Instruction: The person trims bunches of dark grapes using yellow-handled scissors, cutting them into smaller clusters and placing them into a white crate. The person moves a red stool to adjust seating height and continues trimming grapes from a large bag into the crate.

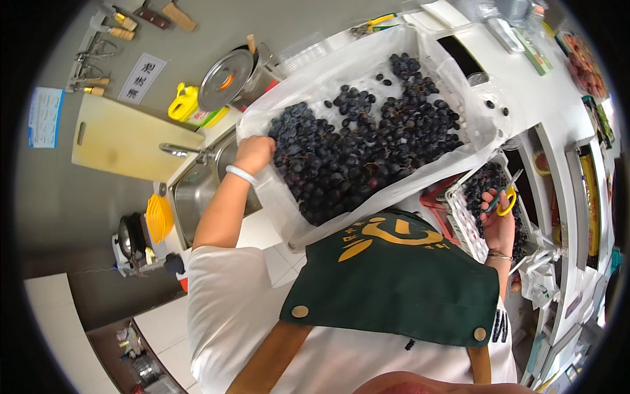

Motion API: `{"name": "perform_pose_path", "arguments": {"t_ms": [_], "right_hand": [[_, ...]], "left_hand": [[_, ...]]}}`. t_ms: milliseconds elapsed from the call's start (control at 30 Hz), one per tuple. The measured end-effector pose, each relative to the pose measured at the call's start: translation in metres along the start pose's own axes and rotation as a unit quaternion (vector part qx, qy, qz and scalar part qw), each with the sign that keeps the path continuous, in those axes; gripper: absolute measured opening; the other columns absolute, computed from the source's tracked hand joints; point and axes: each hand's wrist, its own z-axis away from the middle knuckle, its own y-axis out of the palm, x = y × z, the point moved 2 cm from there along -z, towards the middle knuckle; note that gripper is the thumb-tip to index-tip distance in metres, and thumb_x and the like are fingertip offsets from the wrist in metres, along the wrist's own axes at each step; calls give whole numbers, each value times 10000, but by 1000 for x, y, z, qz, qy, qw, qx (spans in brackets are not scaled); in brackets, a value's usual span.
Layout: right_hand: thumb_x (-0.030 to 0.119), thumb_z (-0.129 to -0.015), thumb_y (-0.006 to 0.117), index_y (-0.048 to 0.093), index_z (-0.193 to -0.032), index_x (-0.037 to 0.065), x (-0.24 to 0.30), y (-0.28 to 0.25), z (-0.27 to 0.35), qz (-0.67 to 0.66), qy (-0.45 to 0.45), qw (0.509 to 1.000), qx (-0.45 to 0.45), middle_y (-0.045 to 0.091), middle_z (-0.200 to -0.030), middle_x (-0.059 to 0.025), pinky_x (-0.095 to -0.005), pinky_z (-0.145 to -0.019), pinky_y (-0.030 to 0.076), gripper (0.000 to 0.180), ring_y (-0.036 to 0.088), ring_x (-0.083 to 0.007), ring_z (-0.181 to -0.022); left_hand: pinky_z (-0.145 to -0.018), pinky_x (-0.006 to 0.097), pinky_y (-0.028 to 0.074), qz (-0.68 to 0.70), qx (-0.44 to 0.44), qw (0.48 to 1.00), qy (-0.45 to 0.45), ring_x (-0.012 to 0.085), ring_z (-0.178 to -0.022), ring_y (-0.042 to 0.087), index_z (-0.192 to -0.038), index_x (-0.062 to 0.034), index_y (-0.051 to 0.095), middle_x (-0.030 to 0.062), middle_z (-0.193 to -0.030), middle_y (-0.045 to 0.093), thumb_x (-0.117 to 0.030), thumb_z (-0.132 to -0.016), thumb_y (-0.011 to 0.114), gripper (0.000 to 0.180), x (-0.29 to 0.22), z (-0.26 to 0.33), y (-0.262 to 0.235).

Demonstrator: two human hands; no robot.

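Dark purple grapes (pixel 367 141), in bunches and loose, fill much of a large crate lined with white paper (pixel 289 98) in front of me. At the crate's left side, my left hand (pixel 254 155) is closed over the lined rim, beside the grapes; its fingertips are hidden. My right hand (pixel 499 220), lower on the right, holds scissors (pixel 508 202) with yellow and green handles, their blades pointing up and away. Beneath that hand is a second crate (pixel 463 213) with more dark grapes (pixel 484 180) in it.
A steel sink (pixel 197 197) with a tap (pixel 177 150) lies to the left, a yellow cutting board (pixel 128 141) behind it. Near the wall stand a pot lid (pixel 225 80) and a yellow jug (pixel 185 104). Loose grapes and a clear plastic container (pixel 484 82) sit on the right counter.
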Motion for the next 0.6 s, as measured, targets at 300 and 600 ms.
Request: {"name": "perform_pose_path", "arguments": {"t_ms": [300, 600], "right_hand": [[319, -873, 546, 521, -990, 65, -2, -25, 13, -21, -38, 998, -38, 616, -835, -37, -201, -530, 425, 280, 537, -85, -659], [335, -848, 567, 572, -852, 93, -20, -46, 40, -47, -26, 990, -131, 583, -726, 15, -202, -472, 396, 243, 502, -48, -595]], "left_hand": [[-837, 378, 341, -235, -226, 945, 10, 219, -954, 507, -732, -121, 683, 63, -907, 604, -172, -735, 512, 179, 24, -32, 41], [-741, 446, 413, -146, -244, 957, 55, 303, -825, 559, -802, -52, 631, 132, -830, 605, -283, -729, 587, 246, 59, -67, 60]]}}
